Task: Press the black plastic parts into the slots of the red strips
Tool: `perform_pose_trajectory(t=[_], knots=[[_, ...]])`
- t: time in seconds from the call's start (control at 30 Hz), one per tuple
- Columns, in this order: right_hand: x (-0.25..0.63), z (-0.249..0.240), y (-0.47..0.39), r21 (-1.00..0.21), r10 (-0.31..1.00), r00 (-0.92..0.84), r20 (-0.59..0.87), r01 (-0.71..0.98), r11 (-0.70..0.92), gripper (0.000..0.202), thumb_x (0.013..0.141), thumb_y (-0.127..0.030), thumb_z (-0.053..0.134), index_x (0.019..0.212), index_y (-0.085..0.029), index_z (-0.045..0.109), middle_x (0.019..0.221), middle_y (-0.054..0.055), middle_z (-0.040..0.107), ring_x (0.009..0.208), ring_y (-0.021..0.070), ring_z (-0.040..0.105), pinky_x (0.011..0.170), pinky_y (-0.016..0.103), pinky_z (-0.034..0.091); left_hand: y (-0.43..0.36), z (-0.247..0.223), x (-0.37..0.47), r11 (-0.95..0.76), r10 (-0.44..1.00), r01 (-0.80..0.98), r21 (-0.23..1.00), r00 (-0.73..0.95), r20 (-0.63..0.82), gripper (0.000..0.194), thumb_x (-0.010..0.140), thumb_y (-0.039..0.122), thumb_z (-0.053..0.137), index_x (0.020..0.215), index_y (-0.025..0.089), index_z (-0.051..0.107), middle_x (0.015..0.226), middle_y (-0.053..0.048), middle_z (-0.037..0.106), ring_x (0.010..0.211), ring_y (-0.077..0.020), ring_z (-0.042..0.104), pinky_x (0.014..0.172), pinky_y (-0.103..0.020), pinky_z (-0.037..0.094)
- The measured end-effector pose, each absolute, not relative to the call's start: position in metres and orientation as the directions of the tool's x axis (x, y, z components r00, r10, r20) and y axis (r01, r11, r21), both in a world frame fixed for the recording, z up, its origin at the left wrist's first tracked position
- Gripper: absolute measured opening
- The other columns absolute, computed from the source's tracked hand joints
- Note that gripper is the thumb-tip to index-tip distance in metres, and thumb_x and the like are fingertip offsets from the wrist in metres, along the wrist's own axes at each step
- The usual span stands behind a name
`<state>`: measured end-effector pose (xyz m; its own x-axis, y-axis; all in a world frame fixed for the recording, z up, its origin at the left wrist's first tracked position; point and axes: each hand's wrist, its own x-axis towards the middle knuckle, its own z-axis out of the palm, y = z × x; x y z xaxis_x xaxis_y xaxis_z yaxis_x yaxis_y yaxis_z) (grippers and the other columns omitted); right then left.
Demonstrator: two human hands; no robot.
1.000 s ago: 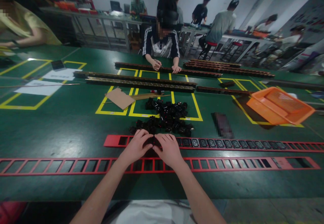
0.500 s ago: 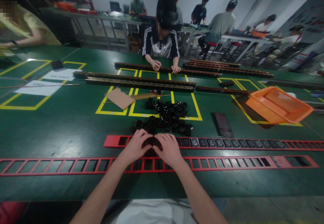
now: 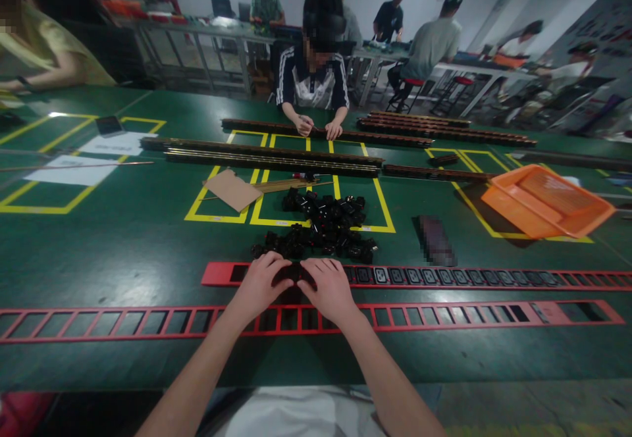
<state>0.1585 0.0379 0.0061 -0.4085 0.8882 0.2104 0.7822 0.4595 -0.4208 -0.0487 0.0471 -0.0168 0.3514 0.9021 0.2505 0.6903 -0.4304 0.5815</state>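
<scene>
My left hand (image 3: 263,282) and my right hand (image 3: 326,282) meet over the far red slotted strip (image 3: 217,274), fingers curled around a small black part (image 3: 295,271) between them. Its lower side is hidden by my thumbs. To the right of my hands, square black sockets (image 3: 397,276) fill a row of the strip's openings, one of them with a lighter face. Nearer to me lies a second red frame (image 3: 385,318) with open slots, under my forearms. A heap of black parts (image 3: 328,216) sits just beyond my fingertips.
An orange basket (image 3: 548,203) stands tilted at the right, near a dark blurred object (image 3: 435,239). Brown cardboard (image 3: 232,190) and long dark rails (image 3: 271,157) lie beyond the heap. A person (image 3: 313,81) across the table handles another rail (image 3: 399,139).
My left thumb has shifted slightly upward beside the black part. Both hands remain at the same place on the strip. The hands of the person opposite have moved slightly left.
</scene>
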Motion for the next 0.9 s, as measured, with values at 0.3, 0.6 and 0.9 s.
perform_pose_trajectory(t=[0.3, 0.6, 0.9], knots=[[0.1579, 0.0078, 0.0379, -0.38, 0.885, -0.421, 0.199, 0.8, 0.465, 0.034, 0.095, -0.033, 0.055, 0.128, -0.024, 0.059, 0.123, 0.005, 0.066, 0.113, 0.0216, 0.057, 0.101, 0.04, 0.037, 0.0489, -0.0175, -0.049, -0.438, 0.899, 0.707, 0.555, 0.363, 0.246, 0.031, 0.085, 0.026, 0.067, 0.115, 0.022, 0.064, 0.11, -0.007, 0.06, 0.101, -0.0241, 0.058, 0.091, -0.043, 0.049], [0.1573, 0.007, 0.0375, -0.339, 0.88, -0.432, 0.195, 0.813, 0.474, 0.034, 0.096, -0.033, 0.055, 0.128, -0.023, 0.058, 0.123, 0.006, 0.065, 0.113, 0.0217, 0.057, 0.099, 0.04, 0.037, 0.0487, -0.016, -0.0506, -0.471, 0.881, 0.731, 0.494, 0.42, 0.218, 0.031, 0.089, 0.026, 0.062, 0.119, 0.022, 0.063, 0.111, -0.007, 0.059, 0.1, -0.0234, 0.057, 0.091, -0.043, 0.05], [0.1555, 0.0093, 0.037, -0.375, 0.892, -0.412, 0.188, 0.809, 0.452, 0.032, 0.091, -0.031, 0.061, 0.123, -0.023, 0.06, 0.121, 0.006, 0.066, 0.112, 0.0232, 0.057, 0.099, 0.041, 0.037, 0.0526, -0.0149, -0.0484, -0.432, 0.9, 0.696, 0.573, 0.373, 0.225, 0.029, 0.079, 0.022, 0.073, 0.108, 0.02, 0.066, 0.106, -0.005, 0.06, 0.098, -0.0224, 0.058, 0.089, -0.041, 0.05]])
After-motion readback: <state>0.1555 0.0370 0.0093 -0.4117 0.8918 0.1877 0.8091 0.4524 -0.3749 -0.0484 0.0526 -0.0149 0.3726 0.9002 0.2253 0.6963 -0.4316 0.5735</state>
